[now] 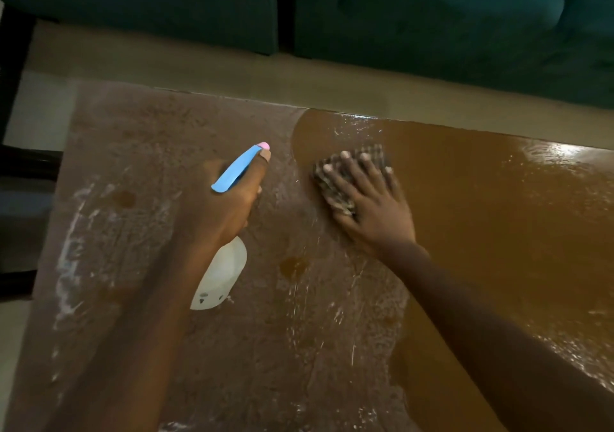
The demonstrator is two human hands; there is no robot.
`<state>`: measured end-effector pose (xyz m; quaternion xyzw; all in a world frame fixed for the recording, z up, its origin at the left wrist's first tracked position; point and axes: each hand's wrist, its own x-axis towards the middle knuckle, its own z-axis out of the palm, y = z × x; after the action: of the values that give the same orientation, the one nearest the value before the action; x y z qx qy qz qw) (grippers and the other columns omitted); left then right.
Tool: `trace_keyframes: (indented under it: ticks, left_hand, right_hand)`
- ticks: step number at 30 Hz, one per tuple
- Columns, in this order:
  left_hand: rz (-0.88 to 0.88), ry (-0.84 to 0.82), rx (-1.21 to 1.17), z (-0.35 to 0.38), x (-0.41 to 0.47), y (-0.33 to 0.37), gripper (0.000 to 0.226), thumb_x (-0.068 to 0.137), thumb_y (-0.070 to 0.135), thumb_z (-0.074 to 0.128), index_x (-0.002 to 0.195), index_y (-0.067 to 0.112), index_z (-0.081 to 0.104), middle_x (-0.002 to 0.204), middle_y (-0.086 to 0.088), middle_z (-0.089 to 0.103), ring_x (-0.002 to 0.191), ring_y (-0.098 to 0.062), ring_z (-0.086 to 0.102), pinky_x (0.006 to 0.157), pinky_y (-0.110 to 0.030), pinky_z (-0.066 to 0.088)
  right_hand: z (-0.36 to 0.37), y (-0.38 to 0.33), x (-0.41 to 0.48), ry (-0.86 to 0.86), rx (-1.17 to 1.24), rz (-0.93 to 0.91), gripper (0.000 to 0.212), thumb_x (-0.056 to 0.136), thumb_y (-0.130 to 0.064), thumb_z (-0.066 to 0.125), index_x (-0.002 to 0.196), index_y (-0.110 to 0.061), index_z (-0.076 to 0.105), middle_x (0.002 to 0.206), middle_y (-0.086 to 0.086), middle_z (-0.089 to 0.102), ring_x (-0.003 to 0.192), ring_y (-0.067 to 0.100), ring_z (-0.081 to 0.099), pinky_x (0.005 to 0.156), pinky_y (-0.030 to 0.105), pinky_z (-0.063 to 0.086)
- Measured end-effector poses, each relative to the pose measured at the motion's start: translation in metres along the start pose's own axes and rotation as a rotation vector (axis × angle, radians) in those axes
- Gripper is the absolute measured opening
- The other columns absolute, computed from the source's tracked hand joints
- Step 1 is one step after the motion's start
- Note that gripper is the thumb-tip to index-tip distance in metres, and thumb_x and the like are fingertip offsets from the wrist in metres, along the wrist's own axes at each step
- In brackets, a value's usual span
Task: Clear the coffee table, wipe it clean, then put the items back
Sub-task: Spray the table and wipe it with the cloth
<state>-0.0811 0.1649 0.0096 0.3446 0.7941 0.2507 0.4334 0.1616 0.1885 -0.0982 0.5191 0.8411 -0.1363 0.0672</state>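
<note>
Nearest the camera, two bare forearms reached out over the coffee table [481,215], whose near edge lay out of view. The left hand [229,205] gripped the neck of a white spray bottle [222,275], fingers curled round it, one finger lying along the blue spray head [232,170]. The bottle's body hung above the dull, streaked left half of the top. Just beside it, apart from it, the right hand [372,205] lay flat with fingers spread, pressing a checked cloth [332,185] onto the table where the dull film met the glossy wet brown on the right. The glossy part ran open to the right, out of frame. The table's left edge slanted up from the lower left, and dark furniture [20,172], too dim to name, stood close beside it. Beyond the far edge lay a strip of pale floor [199,69], then a dark green sofa [465,16] in sections split by a black gap.

Counted: two hands, one bottle, one cloth, one table, two sofa sections.
</note>
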Motion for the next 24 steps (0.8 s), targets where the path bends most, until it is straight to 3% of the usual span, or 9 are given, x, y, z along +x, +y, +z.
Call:
trace_keyframes:
  ticks: [3,8,13,16,20,22,24]
  left_hand:
    - [0.026,-0.007,0.006,0.002,0.002,-0.003,0.051,0.084,0.067,0.049,0.067,0.020,0.060,0.063,0.000,0.060,0.044,-0.005,0.053,0.049,-0.023,0.047]
    - [0.050,0.000,0.014,-0.006,0.008,-0.010,0.047,0.085,0.065,0.050,0.068,0.023,0.060,0.068,-0.002,0.063,0.052,-0.010,0.057,0.051,-0.023,0.049]
    - [0.035,0.004,-0.034,-0.020,0.012,-0.013,0.056,0.074,0.074,0.047,0.072,0.019,0.061,0.073,-0.007,0.064,0.050,-0.008,0.054,0.050,-0.025,0.048]
    - [0.039,0.019,-0.026,-0.022,0.012,-0.015,0.061,0.080,0.070,0.050,0.076,0.011,0.063,0.072,-0.011,0.063,0.051,-0.013,0.054,0.049,-0.025,0.046]
    - [0.041,0.003,0.002,-0.016,0.008,-0.012,0.054,0.082,0.069,0.050,0.071,0.018,0.062,0.069,-0.008,0.063,0.058,-0.019,0.057,0.052,-0.029,0.048]
    - [0.004,-0.014,0.004,-0.010,0.005,-0.009,0.058,0.080,0.073,0.049,0.070,0.017,0.061,0.067,-0.006,0.062,0.055,-0.016,0.056,0.052,-0.029,0.047]
    - [0.018,-0.024,0.040,-0.003,0.002,-0.007,0.059,0.082,0.072,0.050,0.068,0.016,0.061,0.065,-0.007,0.063,0.052,-0.017,0.057,0.052,-0.030,0.049]
  right_hand:
    - [-0.006,0.031,-0.012,0.007,0.035,0.241,0.065,0.095,-0.065,0.013,0.154,-0.048,-0.004,0.165,-0.012,-0.009,0.153,0.017,-0.011,0.123,0.048,-0.007]
    - [-0.014,0.011,0.041,0.062,0.121,0.587,0.069,0.096,-0.062,0.023,0.157,-0.041,-0.003,0.167,-0.004,-0.008,0.153,0.022,-0.014,0.123,0.048,-0.005]
    - [-0.023,-0.048,0.106,0.057,0.137,0.319,0.066,0.099,-0.063,0.025,0.157,-0.042,0.002,0.168,-0.003,-0.006,0.153,0.025,-0.012,0.121,0.049,-0.010]
    - [-0.016,-0.078,0.110,0.036,0.081,0.133,0.065,0.099,-0.062,0.024,0.158,-0.041,0.004,0.168,-0.004,-0.004,0.154,0.024,-0.008,0.123,0.049,-0.004]
    - [-0.008,-0.056,0.076,-0.009,-0.016,-0.143,0.066,0.096,-0.064,0.021,0.157,-0.044,0.007,0.168,-0.007,0.004,0.154,0.022,0.000,0.123,0.050,0.004]
    - [-0.009,-0.028,0.059,-0.011,-0.025,-0.150,0.066,0.094,-0.064,0.020,0.156,-0.045,0.008,0.167,-0.008,0.007,0.154,0.021,0.004,0.123,0.049,0.003]
    - [-0.011,0.004,0.043,0.010,-0.016,-0.016,0.066,0.094,-0.063,0.022,0.156,-0.046,0.007,0.167,-0.008,0.006,0.154,0.019,0.001,0.124,0.048,0.001]
